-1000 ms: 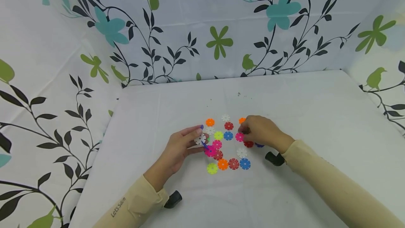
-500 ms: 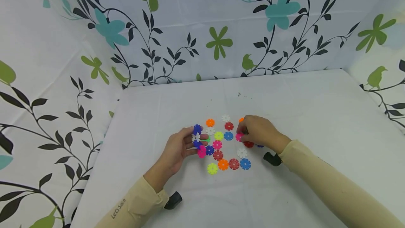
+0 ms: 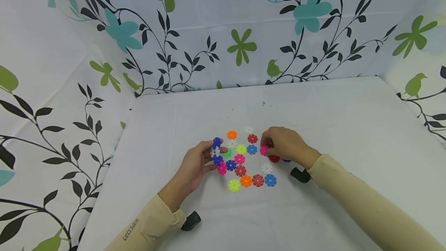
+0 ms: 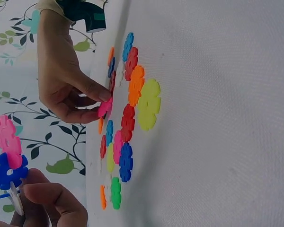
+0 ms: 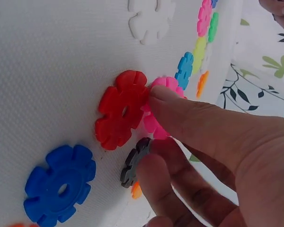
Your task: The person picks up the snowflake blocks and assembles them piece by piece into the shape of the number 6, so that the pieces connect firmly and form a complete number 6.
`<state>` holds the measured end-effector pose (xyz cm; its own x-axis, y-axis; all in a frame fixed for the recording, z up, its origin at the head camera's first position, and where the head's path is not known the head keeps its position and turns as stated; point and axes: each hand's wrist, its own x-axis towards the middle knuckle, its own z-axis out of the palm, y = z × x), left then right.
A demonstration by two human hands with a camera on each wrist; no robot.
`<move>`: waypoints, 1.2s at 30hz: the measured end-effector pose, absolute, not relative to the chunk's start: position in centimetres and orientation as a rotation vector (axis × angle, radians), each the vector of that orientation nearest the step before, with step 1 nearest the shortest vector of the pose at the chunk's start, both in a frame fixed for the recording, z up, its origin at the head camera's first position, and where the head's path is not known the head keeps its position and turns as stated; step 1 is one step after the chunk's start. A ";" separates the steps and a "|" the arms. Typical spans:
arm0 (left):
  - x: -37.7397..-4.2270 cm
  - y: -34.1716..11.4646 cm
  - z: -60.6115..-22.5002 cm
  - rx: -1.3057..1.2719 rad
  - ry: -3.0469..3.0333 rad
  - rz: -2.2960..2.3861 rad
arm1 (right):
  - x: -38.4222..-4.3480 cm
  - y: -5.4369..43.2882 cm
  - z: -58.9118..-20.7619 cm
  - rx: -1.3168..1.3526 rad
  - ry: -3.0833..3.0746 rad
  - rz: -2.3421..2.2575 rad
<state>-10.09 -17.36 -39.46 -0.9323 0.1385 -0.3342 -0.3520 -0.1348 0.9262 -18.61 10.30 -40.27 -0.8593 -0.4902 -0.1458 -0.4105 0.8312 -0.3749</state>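
My left hand (image 3: 196, 162) holds a short chain of joined, notched flower-shaped plastic discs above the table's left side. The chain has blue discs (image 3: 217, 160), a white disc (image 3: 215, 152) and a pink disc (image 3: 222, 168) at its lower end. Farther right, my right hand (image 3: 290, 142) pinches another pink disc (image 5: 156, 125) between thumb and fingers, low over the tabletop. Beside that thumb a red disc (image 5: 123, 109) lies flat, and a black disc (image 5: 135, 163) is close to the fingers. The right hand partly hides an orange disc (image 3: 266, 131).
Loose discs in several colours lie between the hands, among them a yellow-green disc (image 3: 234, 185), an orange disc (image 3: 246, 181) and a light-blue disc (image 3: 270, 180). A white cloth (image 3: 331, 115) covers the table. Patterned fabric (image 3: 205, 22) hangs behind it.
My left hand has turned the chain, so its blue discs now face up and its pink end sits farther left. A blue disc on the table has come into view. The right hand has hardly moved.
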 end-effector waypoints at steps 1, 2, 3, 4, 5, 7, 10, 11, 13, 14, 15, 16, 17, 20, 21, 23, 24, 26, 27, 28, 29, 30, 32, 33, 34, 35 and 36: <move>-10.1 -17.4 -39.5 -0.238 1.811 2.138 | -18.6 10.3 -40.2 -0.693 2.780 -0.494; -10.1 -17.3 -39.4 -0.239 1.808 2.142 | -18.6 10.3 -40.2 -0.696 2.783 -0.499; -10.1 -17.3 -39.4 -0.239 1.805 2.144 | -18.7 10.3 -40.2 -0.701 2.782 -0.513; -10.1 -17.3 -39.5 -0.242 1.802 2.144 | -18.7 10.3 -40.1 -0.702 2.782 -0.526; -10.1 -17.3 -39.5 -0.244 1.800 2.143 | -18.7 10.3 -40.1 -0.700 2.783 -0.543; -10.2 -17.3 -39.5 -0.243 1.798 2.138 | -18.8 10.3 -40.0 -0.707 2.772 -0.598; -10.3 -17.2 -39.6 -0.244 1.810 2.112 | -18.8 10.3 -39.8 -0.694 2.712 -0.753; -10.3 -17.2 -39.6 -0.243 1.813 2.103 | -18.8 10.3 -39.7 -0.687 2.680 -0.819; -10.3 -17.1 -39.7 -0.244 1.832 2.073 | -18.7 10.2 -39.4 -0.669 2.609 -0.959; -10.3 -17.0 -39.7 -0.244 1.838 2.057 | -18.7 10.1 -39.3 -0.660 2.572 -1.025; -10.3 -17.0 -39.7 -0.248 1.834 2.044 | -18.6 10.0 -39.2 -0.654 2.537 -1.088; -10.2 -16.9 -39.7 -0.249 1.826 2.033 | -18.6 9.9 -39.0 -0.655 2.510 -1.142; -10.2 -16.9 -39.7 -0.251 1.809 2.032 | -18.5 9.7 -38.8 -0.658 2.489 -1.190; -10.0 -16.7 -39.5 -0.240 1.741 2.045 | -18.2 9.1 -38.2 -0.675 2.429 -1.325; -9.9 -16.7 -39.5 -0.230 1.724 2.048 | -18.1 8.9 -38.0 -0.681 2.408 -1.368; -9.8 -16.6 -39.4 -0.190 1.712 2.044 | -17.9 8.5 -37.7 -0.694 2.371 -1.440; -9.8 -16.6 -39.3 -0.164 1.729 2.026 | -17.8 8.3 -37.6 -0.700 2.359 -1.465; -9.8 -16.6 -39.3 -0.117 1.778 1.983 | -17.5 8.0 -37.5 -0.708 2.329 -1.507; -9.8 -16.5 -39.3 -0.096 1.808 1.962 | -17.4 7.8 -37.4 -0.710 2.321 -1.520; -9.8 -16.5 -39.3 -0.077 1.836 1.945 | -17.4 7.7 -37.5 -0.712 2.318 -1.528; -9.8 -16.5 -39.3 -0.062 1.862 1.930 | -17.3 7.6 -37.5 -0.707 2.313 -1.535; -9.8 -16.5 -39.3 -0.050 1.887 1.919 | -17.2 7.5 -37.5 -0.701 2.307 -1.544; -9.7 -16.4 -39.4 -0.038 1.916 1.918 | -17.1 7.4 -37.5 -0.687 2.281 -1.572; -9.7 -16.4 -39.4 -0.028 1.928 1.919 | -17.0 7.3 -37.5 -0.679 2.266 -1.589; -9.7 -16.4 -39.4 -0.020 1.938 1.921 | -17.0 7.3 -37.4 -0.671 2.251 -1.605; -9.7 -16.4 -39.4 -0.013 1.945 1.925 | -16.9 7.2 -37.4 -0.661 2.232 -1.624; -9.6 -16.4 -39.4 -0.008 1.950 1.930 | -16.8 7.2 -37.4 -0.659 2.215 -1.642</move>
<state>-9.65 -16.38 -39.44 -0.9218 0.2687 -0.2796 -0.2767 0.0493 0.9597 -16.85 7.17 -37.41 -0.8477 -0.5298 0.0272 -0.1800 0.2390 -0.9542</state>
